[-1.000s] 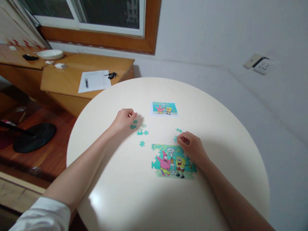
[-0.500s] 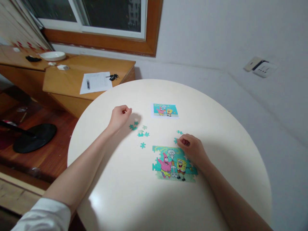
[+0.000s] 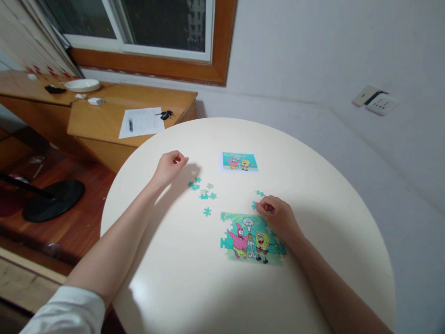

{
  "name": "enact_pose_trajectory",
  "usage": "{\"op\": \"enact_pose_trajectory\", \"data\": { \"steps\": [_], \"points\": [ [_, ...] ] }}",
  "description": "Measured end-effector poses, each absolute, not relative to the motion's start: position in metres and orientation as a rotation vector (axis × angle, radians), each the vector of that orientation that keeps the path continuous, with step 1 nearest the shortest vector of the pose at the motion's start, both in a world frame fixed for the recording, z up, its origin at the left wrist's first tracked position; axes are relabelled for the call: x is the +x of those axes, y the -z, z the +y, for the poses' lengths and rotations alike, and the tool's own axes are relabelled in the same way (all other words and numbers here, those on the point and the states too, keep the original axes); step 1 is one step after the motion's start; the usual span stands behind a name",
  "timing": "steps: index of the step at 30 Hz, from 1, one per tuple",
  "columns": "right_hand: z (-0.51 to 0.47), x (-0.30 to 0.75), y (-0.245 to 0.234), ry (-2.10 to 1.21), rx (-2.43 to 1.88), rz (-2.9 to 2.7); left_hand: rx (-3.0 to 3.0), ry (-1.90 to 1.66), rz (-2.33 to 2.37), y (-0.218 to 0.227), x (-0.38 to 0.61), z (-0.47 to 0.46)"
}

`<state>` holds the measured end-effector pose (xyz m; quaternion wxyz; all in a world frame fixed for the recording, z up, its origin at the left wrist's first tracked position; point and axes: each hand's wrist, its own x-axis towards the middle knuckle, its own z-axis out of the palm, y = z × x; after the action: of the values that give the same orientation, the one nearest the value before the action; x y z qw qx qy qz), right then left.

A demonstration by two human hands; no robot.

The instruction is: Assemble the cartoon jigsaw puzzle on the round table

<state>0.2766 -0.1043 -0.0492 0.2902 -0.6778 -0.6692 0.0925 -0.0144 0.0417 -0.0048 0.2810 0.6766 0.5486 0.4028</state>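
A partly assembled cartoon jigsaw puzzle [image 3: 251, 237] lies on the round cream table [image 3: 194, 287]. My right hand [image 3: 278, 217] rests curled at its upper right corner, fingers closed, beside two loose teal pieces [image 3: 259, 193]. My left hand [image 3: 169, 166] hovers above the table left of several loose teal pieces [image 3: 203, 191], its fingers pinched together; whether it holds a piece I cannot make out. A small reference picture [image 3: 239, 162] lies farther back.
A wooden desk [image 3: 104, 120] stands to the left behind the table, with a sheet of paper [image 3: 141, 122], keys [image 3: 167, 114] and a white dish [image 3: 82, 85]. A black round stand base [image 3: 54, 199] sits on the wooden floor. A wall socket [image 3: 377, 101] is at the right.
My left hand has lifted away from the loose pieces and drawn back to the left. My right hand has stayed at the puzzle's corner. The view has shifted slightly.
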Motion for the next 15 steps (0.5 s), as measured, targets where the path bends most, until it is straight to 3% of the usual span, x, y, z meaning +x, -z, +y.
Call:
{"op": "enact_pose_trajectory", "data": {
  "steps": [15],
  "points": [
    [-0.1068,0.274,0.0423,-0.311,-1.784,-1.662,1.827,-1.029,1.382,0.0015,-0.0147,0.0387]
  ]
}}
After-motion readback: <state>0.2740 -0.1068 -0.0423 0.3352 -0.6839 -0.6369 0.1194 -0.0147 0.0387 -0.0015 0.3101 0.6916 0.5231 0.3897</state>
